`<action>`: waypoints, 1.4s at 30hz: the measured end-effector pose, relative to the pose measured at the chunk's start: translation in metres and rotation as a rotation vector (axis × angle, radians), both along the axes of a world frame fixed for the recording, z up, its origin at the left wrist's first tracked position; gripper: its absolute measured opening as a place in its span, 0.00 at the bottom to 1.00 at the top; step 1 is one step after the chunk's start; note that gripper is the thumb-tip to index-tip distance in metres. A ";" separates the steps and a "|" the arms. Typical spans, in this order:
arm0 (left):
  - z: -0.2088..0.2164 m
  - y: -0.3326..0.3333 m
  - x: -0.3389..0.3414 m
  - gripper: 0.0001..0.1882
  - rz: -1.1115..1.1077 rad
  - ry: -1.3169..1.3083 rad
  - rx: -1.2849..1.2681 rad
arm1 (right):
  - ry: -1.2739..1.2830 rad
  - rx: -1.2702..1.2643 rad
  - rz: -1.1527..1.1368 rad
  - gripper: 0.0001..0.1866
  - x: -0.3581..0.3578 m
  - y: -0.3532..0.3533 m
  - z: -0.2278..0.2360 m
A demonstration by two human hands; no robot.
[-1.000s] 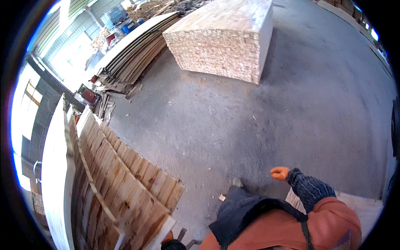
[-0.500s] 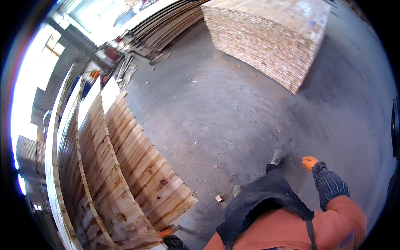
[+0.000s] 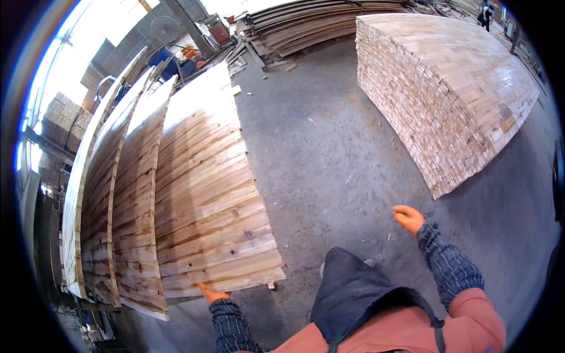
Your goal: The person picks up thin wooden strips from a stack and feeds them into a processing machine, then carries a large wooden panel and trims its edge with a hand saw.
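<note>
On the left side, beside the bare floor (image 3: 318,153), a broad wooden panel (image 3: 212,229) of joined strips, streaked brown and dotted with knots, bright with glare at the far end. At its near edge, touching, the orange-gloved left hand (image 3: 219,296); impossible to tell whether clamped on the edge or merely laid against it. Just left of this panel, more panels (image 3: 132,217) in a row, with edges overlapping. Across to the right, over the floor, the orange-gloved right hand (image 3: 408,219), holding nothing, with fingers loosely bent and slightly apart. Between the two arms, a dark apron (image 3: 359,288) over a rust-orange top (image 3: 365,323). Beyond the right hand, well apart from the panel, a tall stack of wood (image 3: 424,112). Farther back, a low pile of long planks (image 3: 318,26); at upper right, a distant person (image 3: 485,17).
</note>
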State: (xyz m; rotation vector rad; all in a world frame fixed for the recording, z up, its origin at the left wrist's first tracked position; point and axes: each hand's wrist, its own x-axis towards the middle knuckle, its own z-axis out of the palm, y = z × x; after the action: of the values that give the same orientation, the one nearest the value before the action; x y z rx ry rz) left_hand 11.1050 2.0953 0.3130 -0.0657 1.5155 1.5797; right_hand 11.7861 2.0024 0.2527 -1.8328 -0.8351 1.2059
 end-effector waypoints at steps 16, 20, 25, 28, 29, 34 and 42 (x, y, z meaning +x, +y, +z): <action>-0.037 -0.049 0.190 0.32 -0.017 -0.322 0.303 | 0.312 0.117 0.704 0.23 -0.142 0.136 0.068; -0.034 -0.034 0.199 0.30 -0.038 -0.530 0.382 | 1.084 -0.351 0.122 0.25 -0.135 0.153 0.059; -0.064 -0.077 0.211 0.24 -0.144 0.062 0.212 | 1.015 -0.344 0.201 0.29 -0.134 0.145 0.072; -0.015 -0.088 0.254 0.29 0.047 -0.300 0.303 | 0.922 -0.237 0.301 0.28 -0.127 0.155 0.053; -0.007 -0.102 0.270 0.29 0.078 -0.298 0.280 | 0.934 -0.273 0.316 0.30 -0.125 0.159 0.048; -0.048 -0.229 0.312 0.29 0.294 -0.155 -0.003 | 0.887 -0.363 0.335 0.35 -0.137 0.162 0.063; -0.187 -0.508 0.358 0.35 -0.129 0.399 -0.735 | 0.725 -0.179 0.473 0.36 -0.121 0.196 0.025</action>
State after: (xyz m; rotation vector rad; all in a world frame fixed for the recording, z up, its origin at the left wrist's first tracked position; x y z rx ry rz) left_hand 11.4630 1.5878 0.1257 -0.0649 2.3025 0.8943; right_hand 11.6649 2.1984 0.2774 -1.1797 -0.7575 2.1240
